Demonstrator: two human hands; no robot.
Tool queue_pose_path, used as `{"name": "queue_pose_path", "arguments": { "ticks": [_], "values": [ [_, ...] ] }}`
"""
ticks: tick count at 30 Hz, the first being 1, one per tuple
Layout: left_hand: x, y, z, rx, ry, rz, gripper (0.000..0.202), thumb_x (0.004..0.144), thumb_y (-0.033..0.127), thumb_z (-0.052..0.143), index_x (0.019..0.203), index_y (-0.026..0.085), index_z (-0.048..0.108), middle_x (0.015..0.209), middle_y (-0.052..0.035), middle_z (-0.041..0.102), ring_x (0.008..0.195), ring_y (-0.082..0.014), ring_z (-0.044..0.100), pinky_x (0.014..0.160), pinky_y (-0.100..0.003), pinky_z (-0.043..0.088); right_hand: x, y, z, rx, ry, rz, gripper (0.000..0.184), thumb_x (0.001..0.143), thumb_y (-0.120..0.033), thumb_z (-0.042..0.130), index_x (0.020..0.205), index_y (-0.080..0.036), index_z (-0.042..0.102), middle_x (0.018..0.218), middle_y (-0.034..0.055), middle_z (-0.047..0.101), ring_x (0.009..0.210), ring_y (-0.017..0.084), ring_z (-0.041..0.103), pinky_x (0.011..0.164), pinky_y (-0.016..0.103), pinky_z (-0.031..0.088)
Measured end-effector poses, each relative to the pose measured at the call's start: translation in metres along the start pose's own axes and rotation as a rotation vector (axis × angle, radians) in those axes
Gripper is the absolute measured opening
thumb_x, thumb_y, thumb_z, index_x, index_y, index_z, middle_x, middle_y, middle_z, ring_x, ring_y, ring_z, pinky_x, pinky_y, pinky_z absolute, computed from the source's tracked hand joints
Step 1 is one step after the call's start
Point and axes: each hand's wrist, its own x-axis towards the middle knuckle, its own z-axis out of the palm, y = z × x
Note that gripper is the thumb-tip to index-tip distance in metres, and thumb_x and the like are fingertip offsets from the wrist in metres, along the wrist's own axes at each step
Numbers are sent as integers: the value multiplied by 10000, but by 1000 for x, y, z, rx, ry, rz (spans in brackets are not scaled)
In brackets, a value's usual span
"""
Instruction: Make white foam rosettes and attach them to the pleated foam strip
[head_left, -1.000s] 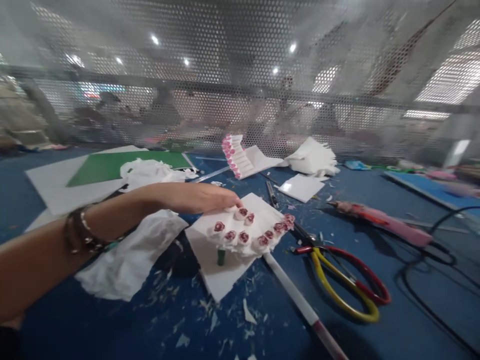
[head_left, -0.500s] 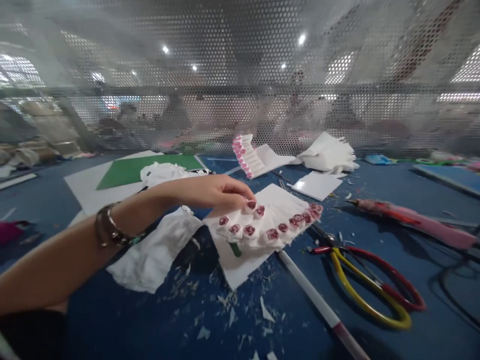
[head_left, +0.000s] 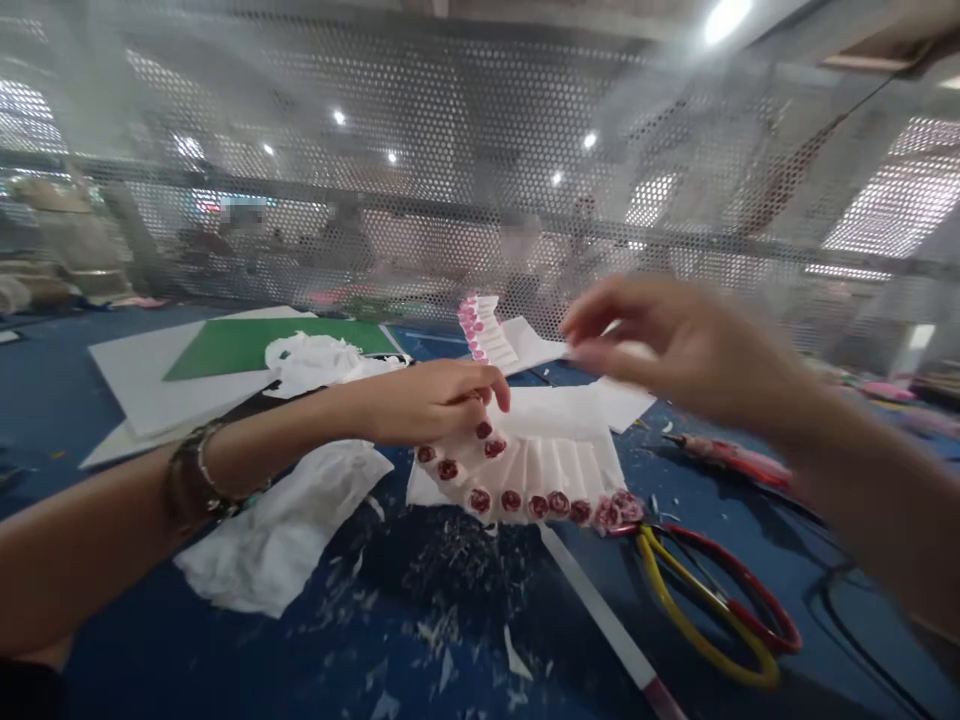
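Note:
My left hand (head_left: 442,400) has its fingers bent and closed on the upper left of a white pleated piece with dark red rosettes (head_left: 555,465). One rosette (head_left: 484,430) shows just below the fingertips; the exact grip is partly hidden. The piece fans out over a white sheet, rosettes along its near edge. My right hand (head_left: 660,325), blurred, is raised to the right above the table. Its thumb and forefinger are curved and apart, with no held thing visible. Behind it lies a white sheet (head_left: 626,402). Farther back is a similar pleated piece with pink tips (head_left: 480,330).
Red-and-yellow-handled scissors (head_left: 712,610) and a white stick (head_left: 600,600) lie in front at right. A pink-red corded tool (head_left: 735,460) is beyond them. Crumpled white material (head_left: 292,525) and a green sheet (head_left: 247,345) lie left. Scraps litter the blue table (head_left: 300,670); a perforated screen (head_left: 450,130) stands behind.
My right hand has come into view from the right. The pleated piece has turned and lies more level, with my left hand still at its upper left. The camera view has shifted and tilted.

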Motion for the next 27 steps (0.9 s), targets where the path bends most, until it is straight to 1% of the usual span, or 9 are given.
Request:
{"name": "queue_pose_path", "arguments": {
  "ticks": [2,3,4,8,15,18,21,24,27],
  "values": [
    [0,1,1,27,16,20,239,818,212,271,939,159,471,880,-41,532,791,-150,477,698,-251,349,-1,-7,16,84,-173,-122,240,721,-348,535,837,-139,556,730,-15,576,644,70,520,578,189,411],
    [0,2,2,25,21,30,232,826,212,261,911,161,471,875,-35,529,787,-144,474,694,-244,347,-3,-10,25,111,-227,-175,222,710,-324,558,837,-142,549,732,-7,576,644,77,511,573,195,404],
    [0,3,3,20,25,39,230,832,206,250,886,164,470,865,-26,527,781,-136,472,690,-236,345,-6,-12,34,108,-242,-201,187,724,-287,551,847,-146,541,741,4,575,653,86,505,575,203,398],
    [0,4,5,27,44,61,221,831,157,248,867,167,466,874,-14,523,816,-122,463,724,-220,329,-17,-16,58,73,-144,-244,75,772,-188,477,753,-131,523,737,40,556,673,107,484,601,222,386],
    [3,2,8,-12,24,29,246,832,182,255,960,172,465,944,-24,528,880,-137,462,757,-239,324,-27,-12,63,61,-155,-248,127,804,-137,402,765,-115,520,734,47,549,694,119,479,636,234,391],
    [6,-2,10,-44,-9,-9,241,818,171,260,940,172,468,888,-16,539,827,-137,476,717,-242,338,-28,-11,66,50,-147,-239,132,808,-123,388,753,-122,509,719,39,542,655,107,470,604,221,389],
    [10,-8,13,-61,10,-30,233,811,175,259,917,178,466,860,-10,536,794,-140,476,686,-245,341,-28,-8,70,35,-161,-227,123,808,-124,389,758,-126,502,720,37,535,640,104,459,585,217,390],
    [13,-13,17,-72,33,-25,209,809,180,264,879,171,461,834,-10,528,776,-137,471,679,-246,342,-28,-4,74,49,-157,-257,161,815,-115,368,759,-119,519,735,54,549,678,116,474,617,231,400],
    [13,-14,19,-70,42,-17,194,812,194,273,873,168,455,815,-9,526,757,-134,470,670,-244,342,-25,-3,72,101,-142,-242,152,811,-140,402,766,-121,546,750,57,576,714,121,506,644,234,410]
  ]
}}
